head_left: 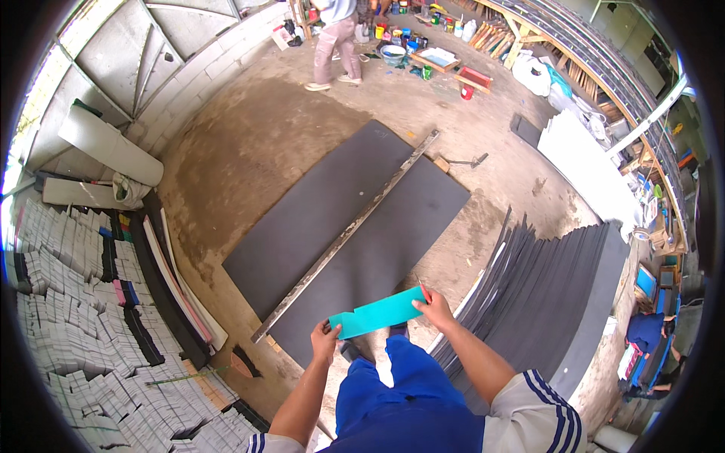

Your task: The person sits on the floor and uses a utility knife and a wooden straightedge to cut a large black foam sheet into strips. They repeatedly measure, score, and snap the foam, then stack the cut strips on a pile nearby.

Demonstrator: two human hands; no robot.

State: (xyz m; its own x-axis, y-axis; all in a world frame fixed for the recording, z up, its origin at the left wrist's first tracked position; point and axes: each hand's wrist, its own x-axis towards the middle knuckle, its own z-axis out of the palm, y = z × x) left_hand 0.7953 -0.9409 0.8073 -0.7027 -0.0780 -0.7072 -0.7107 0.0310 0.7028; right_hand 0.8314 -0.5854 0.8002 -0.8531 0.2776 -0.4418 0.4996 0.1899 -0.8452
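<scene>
Stretched between my hands, just above my feet, is a flat teal strip (381,312) with a small step in its upper edge. My left hand (325,340) pinches its left end. At the other end, my right hand (436,309) is closed on the strip and also has a slim red tool (425,293) between its fingers; its exact kind is too small to tell. Beyond my hands a large dark grey sheet (317,200) lies on the floor. A long, worn straight bar (351,230) rests diagonally across it.
A stack of dark sheets (529,287) stands close on my right, and piles of white strips (83,340) fill the left. A hammer-like tool (472,161) lies past the sheet. Farther off, a person (336,45) is on foot near paint cans (408,38). White sheets (578,162) lie at right.
</scene>
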